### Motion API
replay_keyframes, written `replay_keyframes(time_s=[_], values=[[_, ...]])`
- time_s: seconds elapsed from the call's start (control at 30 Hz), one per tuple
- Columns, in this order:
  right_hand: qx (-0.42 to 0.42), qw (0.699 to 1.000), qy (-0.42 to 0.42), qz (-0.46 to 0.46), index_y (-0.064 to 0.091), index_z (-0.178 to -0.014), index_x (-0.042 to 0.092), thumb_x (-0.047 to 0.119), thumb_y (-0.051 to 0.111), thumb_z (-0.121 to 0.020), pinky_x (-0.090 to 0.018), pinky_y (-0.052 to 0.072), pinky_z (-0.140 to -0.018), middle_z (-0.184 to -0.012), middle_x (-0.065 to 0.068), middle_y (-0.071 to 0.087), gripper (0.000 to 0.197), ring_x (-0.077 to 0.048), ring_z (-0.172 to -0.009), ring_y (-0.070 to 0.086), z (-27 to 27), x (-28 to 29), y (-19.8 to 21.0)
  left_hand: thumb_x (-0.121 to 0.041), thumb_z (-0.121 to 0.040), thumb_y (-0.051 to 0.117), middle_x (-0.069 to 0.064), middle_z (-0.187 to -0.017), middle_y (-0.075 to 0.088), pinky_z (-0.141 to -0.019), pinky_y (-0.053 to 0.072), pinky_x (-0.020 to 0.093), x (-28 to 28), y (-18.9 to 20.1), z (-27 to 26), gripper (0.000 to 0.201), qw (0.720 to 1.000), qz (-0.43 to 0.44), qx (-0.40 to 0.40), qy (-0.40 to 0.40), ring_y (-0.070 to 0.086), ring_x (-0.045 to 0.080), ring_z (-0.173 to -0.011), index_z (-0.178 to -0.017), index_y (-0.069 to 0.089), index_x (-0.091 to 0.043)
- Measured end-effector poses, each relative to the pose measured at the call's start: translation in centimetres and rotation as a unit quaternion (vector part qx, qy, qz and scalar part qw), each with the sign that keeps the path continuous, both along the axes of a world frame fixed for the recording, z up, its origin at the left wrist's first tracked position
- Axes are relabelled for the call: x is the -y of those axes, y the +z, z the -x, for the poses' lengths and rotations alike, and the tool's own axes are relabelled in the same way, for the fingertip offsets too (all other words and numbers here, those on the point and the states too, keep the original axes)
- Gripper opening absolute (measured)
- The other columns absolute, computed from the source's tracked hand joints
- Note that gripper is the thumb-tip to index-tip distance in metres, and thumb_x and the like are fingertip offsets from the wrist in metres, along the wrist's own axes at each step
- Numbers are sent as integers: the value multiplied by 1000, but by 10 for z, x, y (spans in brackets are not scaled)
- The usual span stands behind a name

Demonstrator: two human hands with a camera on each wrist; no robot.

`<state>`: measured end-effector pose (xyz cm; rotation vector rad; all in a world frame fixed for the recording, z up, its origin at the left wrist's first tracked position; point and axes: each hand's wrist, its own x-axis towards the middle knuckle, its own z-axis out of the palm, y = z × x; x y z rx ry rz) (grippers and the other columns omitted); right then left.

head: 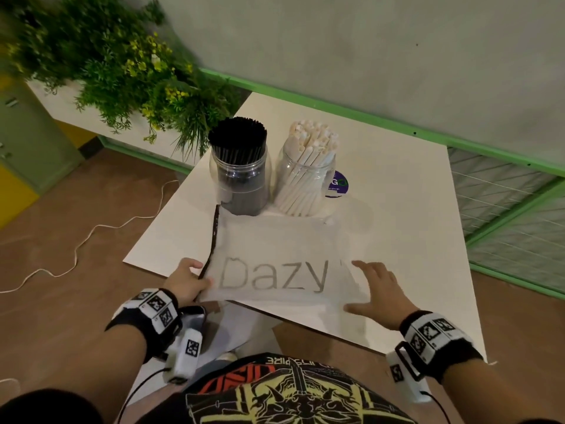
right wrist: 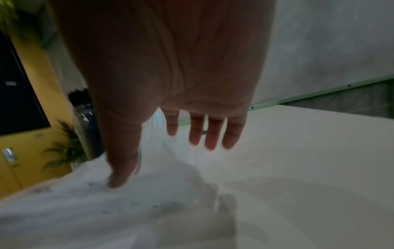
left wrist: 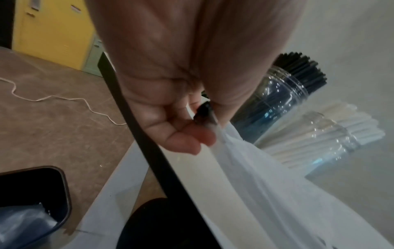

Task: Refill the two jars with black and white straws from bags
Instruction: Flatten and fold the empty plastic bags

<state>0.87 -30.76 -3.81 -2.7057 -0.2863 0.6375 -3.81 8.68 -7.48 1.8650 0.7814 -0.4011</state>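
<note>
Two clear jars stand at the back of the white table: the left jar holds black straws, the right jar white straws. A flat translucent bag printed "Dazy", with a black zip strip along its left edge, lies in front of them. My left hand pinches the bag's near left corner at the strip's end. My right hand hovers open, fingers spread, over the bag's right edge. Both jars show blurred in the left wrist view.
A leafy green plant stands behind and left of the table. A green metal rail runs along the wall at the back. A white cable lies on the brown floor at left. A black bin sits below the table.
</note>
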Motion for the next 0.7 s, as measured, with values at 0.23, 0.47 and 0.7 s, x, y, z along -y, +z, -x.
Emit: replay_keyframes(time_s=[0.23,0.47,0.7], values=[[176,931,312,72,16,-150,33,80,44,-73,-54,4,-115,-161,-2,6,95,-30,-148,-2,-2,-84,-10,5,-85,51,14,-126,57,-91,42,25,17,11,13,77,968,-101,60,-221,56,28,-110,-146,22,-30],[-83,925,312,202,-15,-150,34,76,69,-58,-51,-6,-116,-150,10,-37,132,-20,-140,-30,-20,-31,-36,1,-92,38,13,-126,60,-81,37,18,-14,6,25,42,945,-185,-4,-270,55,23,-105,-122,62,-16],[-24,933,330,139,4,-152,36,52,67,-80,-36,2,-120,-150,14,-26,96,-8,-139,-20,-6,17,-43,5,-83,51,1,-110,68,-86,41,18,-31,4,27,48,918,-222,33,-327,62,19,-101,-112,69,-29]])
